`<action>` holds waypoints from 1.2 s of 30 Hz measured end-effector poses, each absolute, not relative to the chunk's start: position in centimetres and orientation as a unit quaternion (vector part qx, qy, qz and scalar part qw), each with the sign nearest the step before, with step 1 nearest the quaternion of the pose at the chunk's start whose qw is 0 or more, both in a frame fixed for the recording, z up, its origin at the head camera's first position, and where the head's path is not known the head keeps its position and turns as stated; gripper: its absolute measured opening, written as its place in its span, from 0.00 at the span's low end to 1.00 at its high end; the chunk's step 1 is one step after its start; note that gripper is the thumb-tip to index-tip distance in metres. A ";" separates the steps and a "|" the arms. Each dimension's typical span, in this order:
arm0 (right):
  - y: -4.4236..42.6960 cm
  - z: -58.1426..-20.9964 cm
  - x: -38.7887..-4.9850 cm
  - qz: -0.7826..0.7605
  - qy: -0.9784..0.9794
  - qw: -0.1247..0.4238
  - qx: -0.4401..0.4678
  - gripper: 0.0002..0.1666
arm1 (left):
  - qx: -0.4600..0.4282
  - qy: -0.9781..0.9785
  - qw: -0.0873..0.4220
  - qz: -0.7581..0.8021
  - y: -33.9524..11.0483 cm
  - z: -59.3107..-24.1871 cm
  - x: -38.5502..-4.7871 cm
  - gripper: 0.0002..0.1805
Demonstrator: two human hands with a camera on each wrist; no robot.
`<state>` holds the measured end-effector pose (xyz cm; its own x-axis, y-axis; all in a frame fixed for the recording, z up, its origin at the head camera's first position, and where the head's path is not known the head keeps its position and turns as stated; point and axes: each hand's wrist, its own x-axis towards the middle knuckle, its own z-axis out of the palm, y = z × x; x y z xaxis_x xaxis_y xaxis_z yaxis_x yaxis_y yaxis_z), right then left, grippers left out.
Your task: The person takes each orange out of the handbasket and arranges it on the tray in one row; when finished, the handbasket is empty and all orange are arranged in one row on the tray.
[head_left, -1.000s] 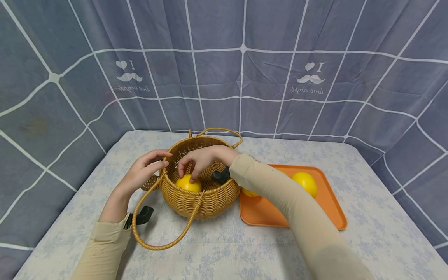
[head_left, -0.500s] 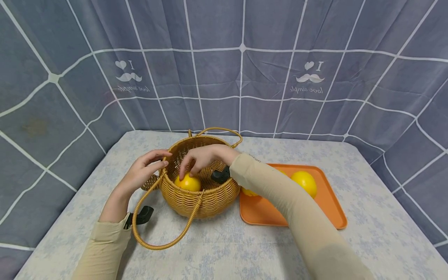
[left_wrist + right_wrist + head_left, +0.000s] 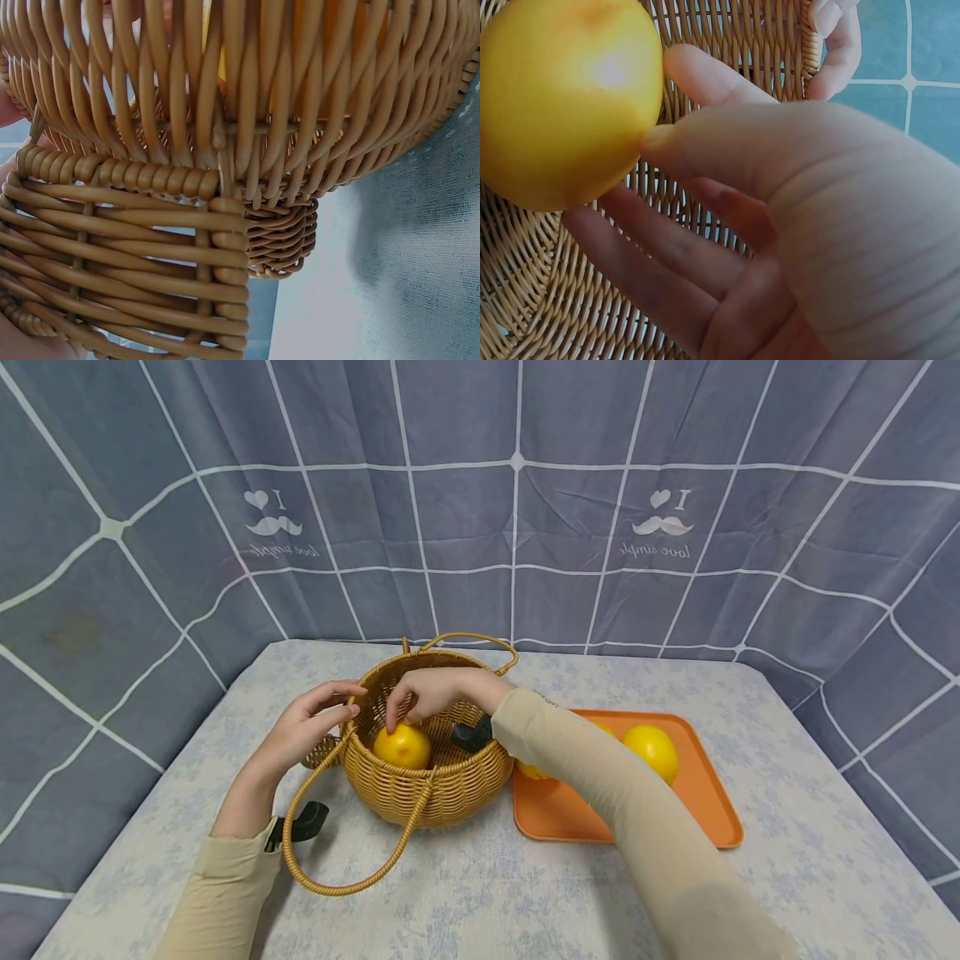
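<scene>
A round wicker basket (image 3: 431,789) stands left of the table's middle, with its looped handle hanging down in front. My left hand (image 3: 303,727) holds the basket's left rim. In the left wrist view the basket's woven side (image 3: 262,90) and a square wicker flap (image 3: 127,255) cover most of that hand. Inside the basket lies a yellow citrus fruit (image 3: 402,747). My right hand (image 3: 427,693) reaches over the far side of the fruit and touches it with extended fingertips. In the right wrist view the thumb and fingers (image 3: 637,247) meet only the edge of the fruit (image 3: 562,105).
An orange tray (image 3: 562,822) lies to the right of the basket. On it are a yellow fruit (image 3: 651,752) and more yellow fruit (image 3: 532,772), partly hidden under my right sleeve. A grid-patterned curtain (image 3: 465,527) surrounds the table behind and at the sides.
The fruit in the basket has turned, so its nub now shows at the front. My right fingers have shifted up and back from its top to its far side. The left hand stays.
</scene>
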<state>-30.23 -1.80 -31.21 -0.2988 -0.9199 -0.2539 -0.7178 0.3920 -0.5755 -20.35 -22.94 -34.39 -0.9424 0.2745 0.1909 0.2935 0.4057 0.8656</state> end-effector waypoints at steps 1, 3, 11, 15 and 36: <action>-1.8 -31.2 -30.2 -0.181 0.786 0.287 -0.517 0.17 | -0.170 -0.838 0.010 -0.518 -22.9 -34.4 -20.4 0.18; -1.7 -31.1 -30.0 -0.188 0.785 0.302 -0.508 0.16 | -0.170 -0.839 0.010 -0.517 -22.9 -34.4 -20.4 0.18; -1.5 -31.3 -29.9 -0.206 0.765 0.326 -0.516 0.11 | -0.173 -0.841 0.010 -0.512 -22.9 -34.4 -20.3 0.18; -1.5 -31.5 -30.1 -0.183 0.773 0.311 -0.522 0.17 | -0.171 -0.842 0.010 -0.511 -22.9 -34.3 -20.2 0.18; -1.3 -31.4 -30.2 -0.218 0.778 0.359 -0.468 0.23 | -0.168 -0.843 0.007 -0.511 -22.9 -34.3 -20.2 0.18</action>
<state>-30.24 -1.32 -31.40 -0.3048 -0.8842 -0.3539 -0.5710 0.4670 -0.6752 -20.19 -22.93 -34.25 -0.9435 0.2755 0.1842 0.2908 0.4214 0.8590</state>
